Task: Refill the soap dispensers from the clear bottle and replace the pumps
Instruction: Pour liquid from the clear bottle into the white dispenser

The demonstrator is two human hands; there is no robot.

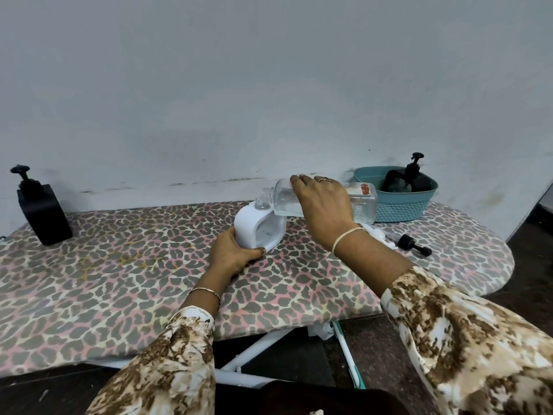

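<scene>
At the far left of the ironing board (125, 265), near the wall, a black dispenser (45, 211) stands upright with its pump fitted, well apart from everything else. Toward the middle, the left grip (236, 253) holds the lower near side of the white dispenser (248, 226), fingers curled round its base with the thumb along the front edge; a thin bracelet (206, 292) sits on that wrist. The white dispenser rests on the leopard-print cover with its pump off and its clear open neck (261, 203) at the top. Just above that neck is the mouth of the clear bottle (284, 200), which is tipped nearly flat, mouth to the left and slightly down, base to the right. Clear liquid lies along the bottle's lower side. The right grip (323, 202) holds the bottle from above, fingers wrapped over its middle, a ring (324, 179) on one finger and a pale band (347, 236) at the wrist. A red label (365, 189) shows near the bottle's base. Below and to the right of that wrist two loose pumps lie flat on the board: a white pump (378, 235), partly hidden by the arm, and just beside it a black pump (414, 245). Behind them, at the right end of the board by the wall, a teal basket (398, 205) holds another black dispenser (417, 178) with its pump on, and a dark object next to it that I cannot make out.
</scene>
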